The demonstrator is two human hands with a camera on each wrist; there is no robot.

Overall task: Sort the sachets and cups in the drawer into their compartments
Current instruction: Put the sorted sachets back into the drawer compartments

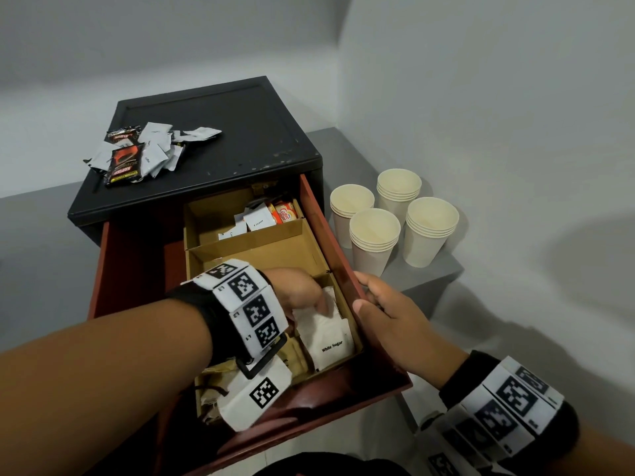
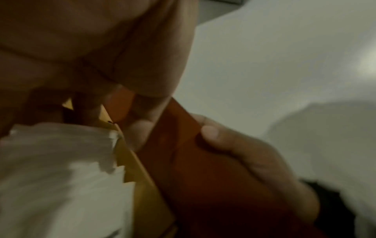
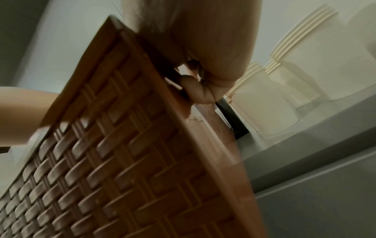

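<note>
left hand [image 1: 299, 290]: down in the near right compartment of the drawer [image 1: 347, 269], fingers on the white sugar sachets [image 1: 330, 338]; can't really tell if it's pinching one or just touching, the wrist view is too blurry

right hand [image 1: 395, 321]: wrapped over the drawer's right side wall at centre right of the frame, thumb on the inside, fingers curled round the outside, so it's gripping the drawer

cream sachets [image 1: 254, 221]: back compartment, with a couple of orange coffee creamer packs [image 1: 285, 213] just beside them

middle compartment [image 1: 275, 249]: only bare cardboard showing

loose sachets [image 1: 144, 149]: white and dark ones heaped on the black cabinet top [image 1: 223, 132], upper left of the frame

cups [image 1: 395, 218]: four stacks of cream paper cups standing on the grey tabletop [image 1: 443, 269], right of the drawer, outside it
</note>
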